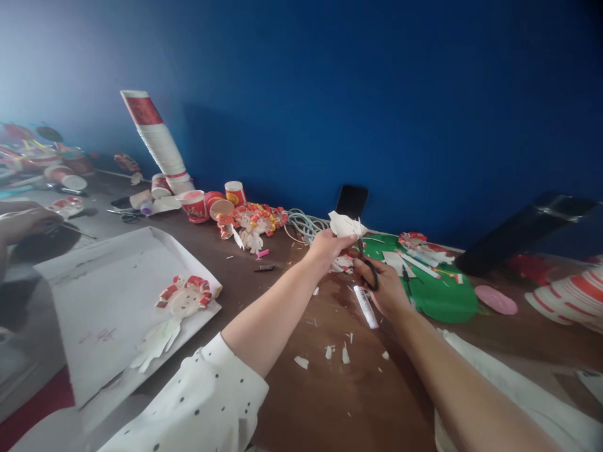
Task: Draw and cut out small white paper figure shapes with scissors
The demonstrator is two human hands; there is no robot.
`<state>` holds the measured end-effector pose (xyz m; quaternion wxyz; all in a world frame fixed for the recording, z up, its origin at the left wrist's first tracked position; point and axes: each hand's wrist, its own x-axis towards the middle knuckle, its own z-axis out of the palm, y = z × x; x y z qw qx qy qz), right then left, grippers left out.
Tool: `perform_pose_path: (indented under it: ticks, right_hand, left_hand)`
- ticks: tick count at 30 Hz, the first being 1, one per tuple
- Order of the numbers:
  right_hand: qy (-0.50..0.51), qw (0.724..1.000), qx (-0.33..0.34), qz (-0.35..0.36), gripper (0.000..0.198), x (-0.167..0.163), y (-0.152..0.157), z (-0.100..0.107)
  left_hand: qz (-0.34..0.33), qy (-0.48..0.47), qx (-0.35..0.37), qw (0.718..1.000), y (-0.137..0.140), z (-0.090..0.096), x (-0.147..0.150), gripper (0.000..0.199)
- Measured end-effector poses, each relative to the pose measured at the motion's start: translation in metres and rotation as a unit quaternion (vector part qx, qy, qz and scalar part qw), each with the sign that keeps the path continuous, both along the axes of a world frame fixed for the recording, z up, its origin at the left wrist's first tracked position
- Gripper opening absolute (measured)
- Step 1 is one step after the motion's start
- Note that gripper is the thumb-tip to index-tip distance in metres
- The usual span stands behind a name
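Taking the white paper piece as the centre of the clock, a co-worker's hand (26,225) appears at nine, by the far-left edge of the brown desk (301,402). At eight lies a white box lid (94,314) with handwriting on it, bearing a red-and-white paper doll (186,298). A tall stack of paper cups (160,141) leans toward the blue wall just short of ten. At nine, closer in, are a jumble of paper figures (254,220) and a coil of pale cable (301,224).

The white paper piece (346,225) itself is held up above the desk. It looks light, thin and fairly stiff, and would probably crease or tear if squeezed hard; its broad lower part seems the best hold, clear of the blades. The left hand (326,247) pinches it there, thumb pressed over the front. At five, the right hand (380,282) is curled around dark-handled scissors (372,274), blades pointing up against the paper; how wide they part cannot be told.

Paper scraps (345,356) dot the desk at six, with a white tube (366,306) between five and six. A dark phone (352,201) leans on the wall at twelve. Farther right, a green sheet (450,306) spreads at four, and striped cups (565,295) rest beyond it at three.
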<state>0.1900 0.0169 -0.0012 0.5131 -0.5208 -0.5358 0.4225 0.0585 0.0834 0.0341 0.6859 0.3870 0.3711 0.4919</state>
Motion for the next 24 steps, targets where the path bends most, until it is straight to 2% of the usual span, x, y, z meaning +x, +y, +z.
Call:
perform_pose_path:
  ticks: [7, 24]
  right_hand:
    - [0.018, 1.0, -0.003, 0.001, 0.036, 0.001, 0.002, -0.002]
    - [-0.032, 0.999, -0.001, 0.006, 0.037, 0.009, 0.005, -0.003]
  left_hand:
    - [0.0, 0.052, 0.014, 0.999, 0.009, -0.008, -0.003, 0.028]
    - [-0.027, 0.005, 0.018, 0.999, 0.005, 0.005, -0.009, 0.017]
